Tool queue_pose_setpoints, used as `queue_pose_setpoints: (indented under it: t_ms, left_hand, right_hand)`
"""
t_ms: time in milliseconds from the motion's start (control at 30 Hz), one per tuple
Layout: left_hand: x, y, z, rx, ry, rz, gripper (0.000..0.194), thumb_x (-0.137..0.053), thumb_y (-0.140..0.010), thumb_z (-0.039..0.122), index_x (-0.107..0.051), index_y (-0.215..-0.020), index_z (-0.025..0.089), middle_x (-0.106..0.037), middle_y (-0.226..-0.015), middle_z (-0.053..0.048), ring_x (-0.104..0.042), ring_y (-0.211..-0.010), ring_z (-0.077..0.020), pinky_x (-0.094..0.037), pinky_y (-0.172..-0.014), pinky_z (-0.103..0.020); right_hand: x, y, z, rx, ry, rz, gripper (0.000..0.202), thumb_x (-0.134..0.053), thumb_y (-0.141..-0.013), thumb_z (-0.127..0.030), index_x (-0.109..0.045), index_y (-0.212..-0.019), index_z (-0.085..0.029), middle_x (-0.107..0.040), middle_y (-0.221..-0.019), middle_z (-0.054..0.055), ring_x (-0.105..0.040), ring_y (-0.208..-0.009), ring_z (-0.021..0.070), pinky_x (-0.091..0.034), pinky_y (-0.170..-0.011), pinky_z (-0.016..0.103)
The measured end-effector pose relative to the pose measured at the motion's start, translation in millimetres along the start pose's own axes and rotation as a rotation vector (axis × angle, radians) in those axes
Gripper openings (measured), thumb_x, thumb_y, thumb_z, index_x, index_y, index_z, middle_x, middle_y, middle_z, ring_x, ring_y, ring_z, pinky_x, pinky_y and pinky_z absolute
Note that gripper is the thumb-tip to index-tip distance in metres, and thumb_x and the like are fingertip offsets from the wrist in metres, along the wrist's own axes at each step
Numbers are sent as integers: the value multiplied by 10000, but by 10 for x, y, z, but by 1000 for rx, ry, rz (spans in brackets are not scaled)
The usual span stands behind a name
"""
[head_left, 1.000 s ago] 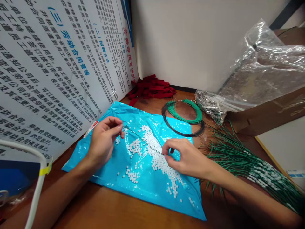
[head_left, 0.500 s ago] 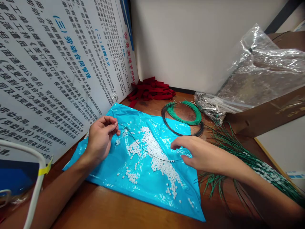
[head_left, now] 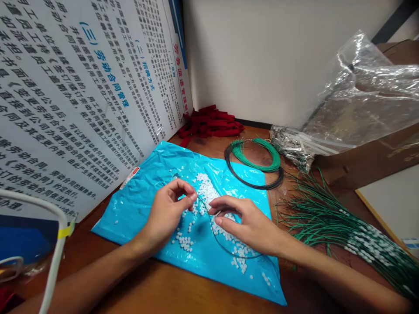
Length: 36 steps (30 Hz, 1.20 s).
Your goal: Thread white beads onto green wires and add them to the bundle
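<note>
My left hand point(head_left: 172, 213) is closed in a pinch on one end of a thin dark wire point(head_left: 223, 248). From the fingertips the wire curves down and to the right over the plastic bag. Close by, my right hand point(head_left: 247, 222) is above the beads, fingers curved, with thumb and forefinger apart near the wire; nothing shows between them. Small white beads point(head_left: 183, 242) lie scattered on the blue plastic bag point(head_left: 140, 205), partly covered by both hands.
Beyond the bag are a green wire coil point(head_left: 273, 152), a black wire coil point(head_left: 231, 163) and red strips point(head_left: 212, 124). Green wires with white beads point(head_left: 366, 237) lie at the right. A cardboard box point(head_left: 369, 163) holds clear plastic point(head_left: 353, 100). A white tube point(head_left: 54, 253) stands at left.
My left hand has moved right and down, still pinching the wire. My right hand has come left toward it, and the wire now hangs in a deeper curve.
</note>
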<state>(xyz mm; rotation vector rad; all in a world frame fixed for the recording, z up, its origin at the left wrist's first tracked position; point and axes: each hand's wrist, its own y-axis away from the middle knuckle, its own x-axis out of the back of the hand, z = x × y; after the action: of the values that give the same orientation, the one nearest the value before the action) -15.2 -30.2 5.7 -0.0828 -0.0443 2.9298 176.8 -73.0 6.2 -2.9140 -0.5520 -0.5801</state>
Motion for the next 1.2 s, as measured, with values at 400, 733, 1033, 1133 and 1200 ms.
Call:
queue_pose_setpoints:
  t_ms: [400,733,1033,1133,1200]
  left_hand:
    - [-105,145,-31,5,-88,-157,94,-652,-778,182,-566,-749,156,-574,-770,-8,-539,-749,-130,-448,-677,-235]
    - [-109,164,17,-10,-182,-252,51,-644,-773,183,-606,-745,164,-627,-778,-31,-588,-754,-160,-470,-687,-264]
    - [-98,132,9,49,-153,-264,41,-672,-737,155,-657,-775,152,-651,-803,-47,-595,-744,-159,-480,-663,-263]
    - [-86,108,7,123,-52,-283,78,-699,-718,175,-661,-780,147,-638,-765,-37,-582,-664,-138,-474,-593,-245]
    - [-76,91,0,167,-3,-305,99,-723,-697,182,-661,-763,143,-632,-739,-32,-573,-634,-129,-466,-565,-236]
  right_hand:
    - [-86,-50,-49,-311,-469,57,109,-601,-798,-224,-602,-867,-140,-532,-561,-39,-463,-428,65,-333,-382,173]
    - [-94,-27,-18,-118,-151,122,52,-576,-772,-146,-626,-755,-146,-558,-635,-11,-475,-582,92,-355,-515,211]
    - [-61,-64,45,-175,-278,82,75,-615,-761,-204,-635,-741,-135,-593,-677,5,-497,-604,97,-363,-522,211]
    - [-29,-74,34,-208,-350,64,70,-634,-745,-194,-633,-738,-124,-560,-629,-14,-451,-546,74,-331,-496,201]
    - [-17,-70,29,-219,-379,34,60,-643,-737,-180,-636,-732,-120,-515,-574,-37,-401,-501,59,-291,-470,196]
